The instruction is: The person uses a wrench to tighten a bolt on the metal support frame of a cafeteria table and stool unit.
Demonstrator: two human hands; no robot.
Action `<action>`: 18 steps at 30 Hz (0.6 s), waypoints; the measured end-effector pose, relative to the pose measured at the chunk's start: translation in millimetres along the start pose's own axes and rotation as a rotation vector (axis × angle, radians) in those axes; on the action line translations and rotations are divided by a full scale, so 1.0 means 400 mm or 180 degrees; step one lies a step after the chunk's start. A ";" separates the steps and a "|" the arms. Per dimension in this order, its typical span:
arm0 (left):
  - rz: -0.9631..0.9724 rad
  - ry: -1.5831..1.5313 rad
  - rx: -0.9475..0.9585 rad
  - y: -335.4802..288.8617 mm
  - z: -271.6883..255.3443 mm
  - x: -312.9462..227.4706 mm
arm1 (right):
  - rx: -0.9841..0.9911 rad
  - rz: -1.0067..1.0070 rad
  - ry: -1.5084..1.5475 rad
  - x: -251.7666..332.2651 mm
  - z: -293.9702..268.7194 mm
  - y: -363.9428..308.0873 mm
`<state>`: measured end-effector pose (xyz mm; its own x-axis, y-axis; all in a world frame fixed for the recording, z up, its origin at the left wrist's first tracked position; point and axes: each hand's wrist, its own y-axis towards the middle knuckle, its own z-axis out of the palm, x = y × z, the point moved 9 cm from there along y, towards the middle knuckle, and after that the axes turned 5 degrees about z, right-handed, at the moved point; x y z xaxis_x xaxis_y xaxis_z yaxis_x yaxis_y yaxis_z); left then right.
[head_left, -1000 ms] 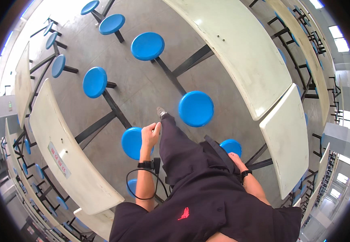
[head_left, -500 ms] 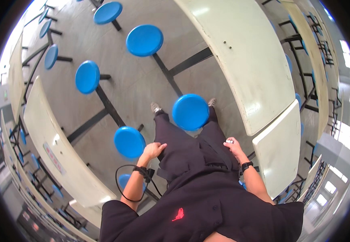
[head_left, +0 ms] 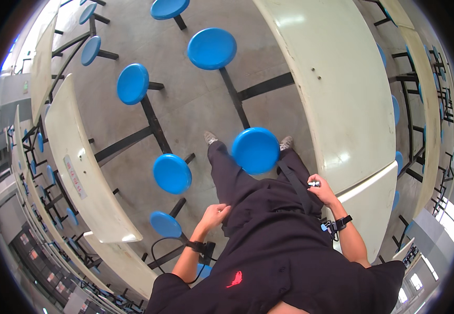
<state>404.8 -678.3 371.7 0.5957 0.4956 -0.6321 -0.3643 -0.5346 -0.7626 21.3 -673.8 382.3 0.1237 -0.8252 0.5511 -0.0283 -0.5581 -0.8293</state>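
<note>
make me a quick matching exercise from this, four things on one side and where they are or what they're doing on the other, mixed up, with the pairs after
Column one
1. right hand
2. left hand
3. central stool seat
4. red mark

Column two
a. blue, seen between the two shoes
b. on the front of the dark shirt
c. curled, near the left trouser leg
d. holding a small silvery object

Right pairs
1-d, 2-c, 3-a, 4-b

Grey flr [head_left: 190,107] under off-wht tbls [head_left: 342,99] & blue stools [head_left: 255,150]
</note>
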 end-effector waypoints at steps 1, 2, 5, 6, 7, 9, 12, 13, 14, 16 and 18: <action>0.0120 0.0287 0.0029 0.030 -0.020 -0.014 | 0.0021 -0.0029 -0.0075 0.017 0.010 0.016; 0.0119 0.0286 0.0056 0.050 -0.039 -0.013 | 0.0030 -0.0022 -0.0137 0.020 0.029 0.022; 0.0261 0.0913 0.0234 0.108 -0.068 -0.010 | 0.0127 -0.0117 -0.0379 0.040 0.089 0.069; 0.0315 0.0998 0.0427 0.138 -0.082 -0.001 | 0.0204 -0.0193 -0.0485 0.048 0.113 0.086; 0.0220 0.1080 0.0528 0.144 -0.079 0.005 | 0.0239 -0.0024 -0.0457 0.050 0.119 0.100; 0.0143 0.1079 0.0614 0.175 -0.075 0.012 | 0.0298 0.0251 -0.0547 0.075 0.123 0.123; 0.0230 0.1056 0.0390 0.255 -0.067 0.025 | 0.0228 0.0273 -0.0774 0.043 0.096 0.220; 0.0153 0.1084 0.0362 0.277 -0.058 0.040 | 0.0187 0.0193 -0.1013 0.045 0.096 0.253; 0.0072 0.1115 0.0340 0.299 -0.046 0.055 | 0.0148 0.0116 -0.1247 0.047 0.094 0.287; 0.0075 0.1179 0.0216 0.354 -0.035 0.070 | -0.0259 0.0018 -0.1284 0.057 0.062 0.333; -0.0113 0.1185 0.0246 0.394 -0.024 0.085 | -0.0536 -0.0089 -0.1364 0.047 0.052 0.360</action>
<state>374.6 -752.3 231.6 0.8230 0.2227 -0.5225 -0.3832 -0.4613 -0.8002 40.1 -767.7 271.3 0.5247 -0.7190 0.4558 -0.1754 -0.6152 -0.7686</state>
